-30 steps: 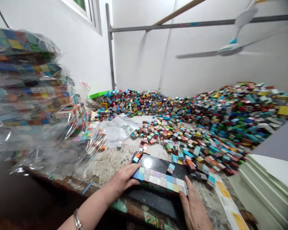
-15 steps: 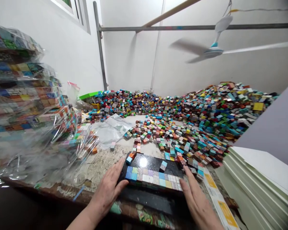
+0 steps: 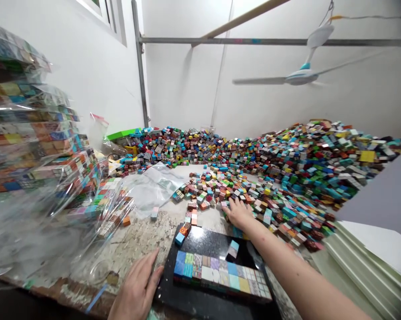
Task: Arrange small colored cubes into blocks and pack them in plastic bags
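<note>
Black tray (image 3: pixel 193 300) near both hands (image 3: pixel 135 286) (image 3: pixel 238 214)

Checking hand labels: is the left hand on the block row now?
No, the left hand rests beside the black board, apart from the block row.

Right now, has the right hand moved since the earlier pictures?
Yes: the right hand has moved forward and left over the table, from the right end of the block row to the loose blocks beyond the black board.

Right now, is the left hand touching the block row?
Apart: the head view shows bare black tray between the left hand and the block row.
</note>
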`<state>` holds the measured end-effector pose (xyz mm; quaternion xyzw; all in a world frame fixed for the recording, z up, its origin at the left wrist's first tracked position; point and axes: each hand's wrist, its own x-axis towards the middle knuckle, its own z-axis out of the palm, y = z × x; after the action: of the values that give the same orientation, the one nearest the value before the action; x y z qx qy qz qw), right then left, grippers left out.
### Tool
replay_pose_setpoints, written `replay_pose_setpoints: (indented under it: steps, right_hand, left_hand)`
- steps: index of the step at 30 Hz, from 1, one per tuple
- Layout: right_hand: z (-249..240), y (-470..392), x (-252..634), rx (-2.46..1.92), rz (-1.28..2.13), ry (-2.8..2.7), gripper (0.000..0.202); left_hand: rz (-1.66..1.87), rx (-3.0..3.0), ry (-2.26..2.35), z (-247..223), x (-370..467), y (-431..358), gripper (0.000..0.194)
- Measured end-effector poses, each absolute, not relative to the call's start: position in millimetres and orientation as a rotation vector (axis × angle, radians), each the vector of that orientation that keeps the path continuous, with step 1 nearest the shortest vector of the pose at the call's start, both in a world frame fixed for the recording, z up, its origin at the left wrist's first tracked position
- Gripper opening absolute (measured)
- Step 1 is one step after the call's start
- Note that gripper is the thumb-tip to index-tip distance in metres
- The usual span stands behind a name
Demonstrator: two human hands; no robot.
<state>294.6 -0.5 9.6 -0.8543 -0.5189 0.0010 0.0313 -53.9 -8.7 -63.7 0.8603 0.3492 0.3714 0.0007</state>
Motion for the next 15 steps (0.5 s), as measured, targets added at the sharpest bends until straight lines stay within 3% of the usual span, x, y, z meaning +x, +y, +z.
replay_pose_setpoints:
  steps: [5, 10, 15]
  right_hand:
    - [-0.9, -4.2, 274.4, -2.518, 0.06, -1.925, 0.049]
    - [-1.2, -13.9, 307.9, -2.703, 0.04, -1.658, 0.072]
    - [-2.4, -35.1, 365.8, -2.782, 0.022, -1.451, 0.048]
  left_hand:
    - [1.178, 2.79, 1.071, -61.8, -53.5, -7.2, 0.04]
    - [1.184, 2.815, 1.07, -55.6, -52.3, -8.3, 0.039]
    - [1.212, 2.827, 1.027, -52.3, -52.3, -7.8, 0.037]
